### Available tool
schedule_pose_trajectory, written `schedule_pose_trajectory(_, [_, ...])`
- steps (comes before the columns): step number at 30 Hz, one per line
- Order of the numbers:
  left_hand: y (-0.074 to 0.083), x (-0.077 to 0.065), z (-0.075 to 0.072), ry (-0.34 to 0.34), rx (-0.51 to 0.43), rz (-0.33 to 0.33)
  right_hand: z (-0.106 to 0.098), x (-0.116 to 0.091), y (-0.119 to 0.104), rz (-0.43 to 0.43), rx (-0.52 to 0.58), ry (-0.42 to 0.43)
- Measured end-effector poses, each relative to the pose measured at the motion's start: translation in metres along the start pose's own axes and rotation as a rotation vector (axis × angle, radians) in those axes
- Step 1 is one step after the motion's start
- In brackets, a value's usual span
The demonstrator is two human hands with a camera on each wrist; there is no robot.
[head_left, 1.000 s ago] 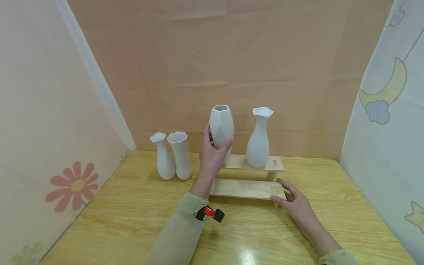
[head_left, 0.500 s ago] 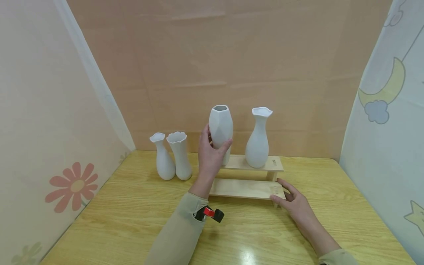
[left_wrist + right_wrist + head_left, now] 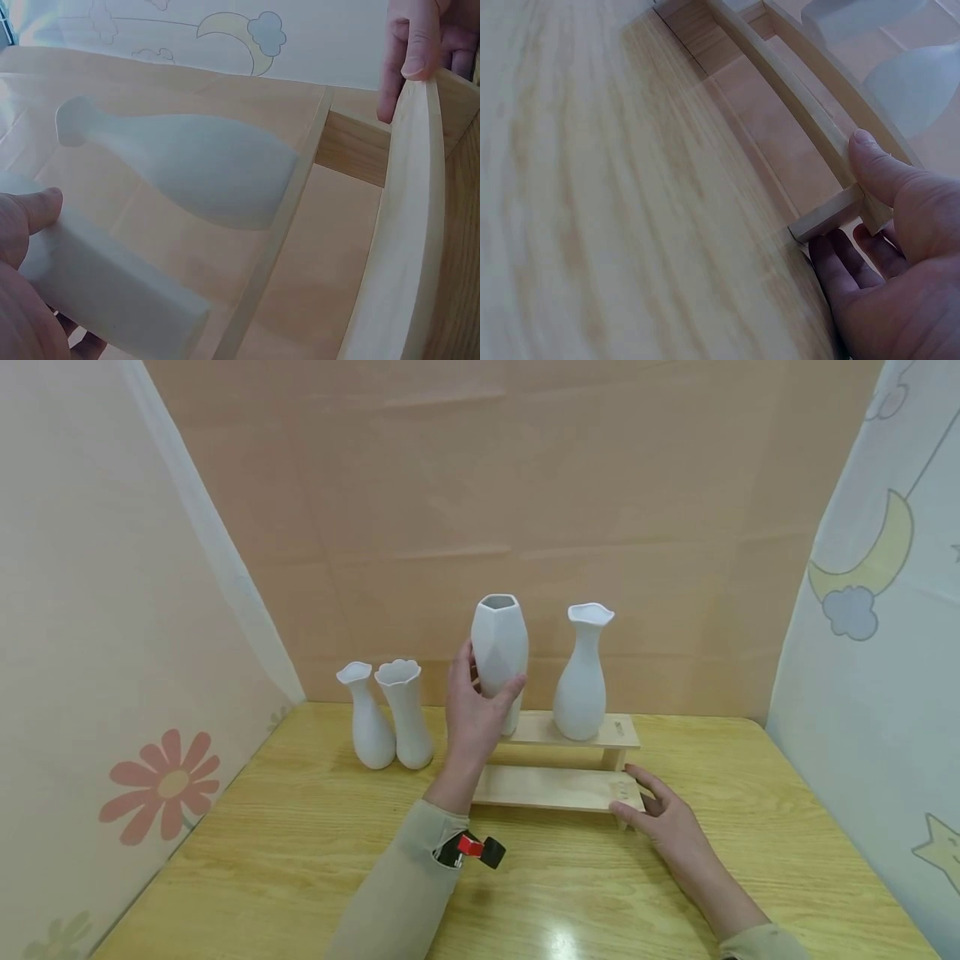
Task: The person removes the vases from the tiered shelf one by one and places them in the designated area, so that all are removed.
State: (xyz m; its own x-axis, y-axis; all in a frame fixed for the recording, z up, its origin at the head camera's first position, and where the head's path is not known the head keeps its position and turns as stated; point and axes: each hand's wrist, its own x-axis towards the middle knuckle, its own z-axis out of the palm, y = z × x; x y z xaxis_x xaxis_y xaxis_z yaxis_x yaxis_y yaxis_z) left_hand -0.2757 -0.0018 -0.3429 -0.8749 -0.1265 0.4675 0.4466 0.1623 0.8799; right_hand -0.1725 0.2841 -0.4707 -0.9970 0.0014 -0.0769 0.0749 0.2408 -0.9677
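A white faceted vase (image 3: 499,643) is upright at the left part of the wooden stand's upper shelf (image 3: 534,727). My left hand (image 3: 476,714) grips it from the left, thumb across the front; whether its base touches the shelf I cannot tell. To its right, a white wavy-rimmed vase (image 3: 581,693) stands on the same shelf. My right hand (image 3: 671,827) holds the right end of the lower shelf (image 3: 555,787), its thumb (image 3: 874,161) on the board and other fingers around the end support (image 3: 829,214). The stand's left end is hidden behind my left arm.
Two more white vases, one slim-necked (image 3: 372,727) and one with a scalloped rim (image 3: 408,714), stand close together on the wooden table (image 3: 300,835), left of the stand. A peach cloth backdrop (image 3: 525,485) rises behind, with patterned cloth walls on both sides.
The faceted vase's rim is very slightly higher than before, still in my left hand. The head view has drifted a little. My right hand stays on the stand.
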Motion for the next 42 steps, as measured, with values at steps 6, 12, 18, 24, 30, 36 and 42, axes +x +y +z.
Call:
schedule_pose_trajectory(6, [0.008, 0.001, -0.008, -0.012, -0.020, 0.056, 0.000, -0.001, 0.001, -0.003, 0.002, -0.003])
schedule_pose_trajectory(12, [0.018, -0.001, -0.026, -0.013, -0.041, 0.077, 0.000, -0.001, -0.002, 0.010, -0.009, -0.001])
schedule_pose_trajectory(18, [0.027, -0.006, -0.046, -0.024, -0.021, 0.076, -0.003, -0.005, -0.003, 0.022, -0.017, 0.009])
schedule_pose_trajectory(24, [0.032, -0.011, -0.067, -0.038, -0.012, 0.053, -0.005, -0.007, -0.004, 0.020, -0.028, 0.017])
schedule_pose_trajectory(30, [0.033, -0.018, -0.090, -0.035, 0.036, 0.021, -0.005, -0.005, -0.003, 0.030, -0.014, 0.018])
schedule_pose_trajectory(36, [0.025, -0.025, -0.113, -0.033, 0.091, 0.057, -0.003, -0.001, 0.001, 0.039, -0.020, 0.009])
schedule_pose_trajectory(42, [0.017, -0.030, -0.137, -0.024, 0.125, 0.042, -0.001, 0.002, 0.003, 0.040, -0.023, 0.007])
